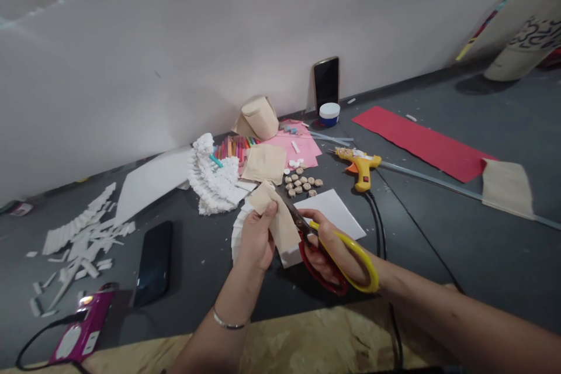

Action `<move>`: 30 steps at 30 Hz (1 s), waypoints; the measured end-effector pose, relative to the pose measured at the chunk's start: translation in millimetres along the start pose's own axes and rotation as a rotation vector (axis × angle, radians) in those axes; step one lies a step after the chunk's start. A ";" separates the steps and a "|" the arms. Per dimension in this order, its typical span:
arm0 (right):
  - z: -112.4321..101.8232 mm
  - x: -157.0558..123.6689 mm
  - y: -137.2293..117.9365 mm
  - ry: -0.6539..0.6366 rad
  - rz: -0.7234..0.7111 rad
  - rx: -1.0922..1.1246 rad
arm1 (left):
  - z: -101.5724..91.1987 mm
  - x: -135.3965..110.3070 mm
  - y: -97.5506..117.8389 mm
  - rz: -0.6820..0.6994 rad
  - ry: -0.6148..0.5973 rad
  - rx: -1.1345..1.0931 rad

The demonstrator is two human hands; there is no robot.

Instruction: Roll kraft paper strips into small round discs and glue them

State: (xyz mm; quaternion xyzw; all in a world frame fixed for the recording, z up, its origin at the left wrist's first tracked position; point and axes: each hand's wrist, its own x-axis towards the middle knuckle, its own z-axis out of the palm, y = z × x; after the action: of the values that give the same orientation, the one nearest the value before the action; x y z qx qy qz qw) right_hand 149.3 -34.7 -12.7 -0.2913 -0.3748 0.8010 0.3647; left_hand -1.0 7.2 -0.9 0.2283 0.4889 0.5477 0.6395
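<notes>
Between thumb and fingers, my left hand grips a piece of tan paper above the dark table. My right hand has its fingers through the handles of a pair of scissors, one loop yellow and one red. The scissor blades lie along the right edge of the tan paper; whether they touch it I cannot tell. Just beyond the hands are several small round brown pieces and a flat tan sheet. White paper lies partly under my right hand.
A yellow glue gun with a black cord lies to the right, near a red strip. White foam scraps, a dark phone and a magenta device are at left. Behind stand a tan roll and a white-lidded jar.
</notes>
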 end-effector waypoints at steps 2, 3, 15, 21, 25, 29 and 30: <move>0.7 -1.2 -0.6 0.017 -0.002 -0.012 | 0.4 -0.5 0.1 0.004 0.004 -0.009; 0.7 -1.8 -0.6 0.028 -0.007 -0.018 | 0.4 -0.7 0.3 0.006 0.005 -0.012; 9.2 -2.2 -8.6 0.075 0.006 0.064 | -0.2 -0.8 -6.7 -0.014 -0.005 -0.003; 4.8 -2.6 -6.5 0.075 0.000 0.006 | -0.2 -1.7 -8.0 -0.007 -0.018 -0.015; -0.4 -3.7 -3.3 0.100 -0.017 -0.010 | -1.1 -1.4 -7.6 -0.007 -0.043 -0.009; -1.0 -4.6 -3.5 0.117 -0.015 -0.011 | -1.7 -0.9 -7.4 -0.010 -0.060 0.016; -0.4 -4.6 -4.2 0.121 -0.012 -0.005 | -1.8 -0.7 -7.4 -0.012 -0.058 0.020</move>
State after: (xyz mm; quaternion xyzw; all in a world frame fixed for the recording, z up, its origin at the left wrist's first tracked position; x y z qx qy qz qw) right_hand 153.7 -36.4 -8.6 -0.3380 -0.3557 0.7789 0.3906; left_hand 1.0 3.9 -7.5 0.2473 0.4768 0.5320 0.6546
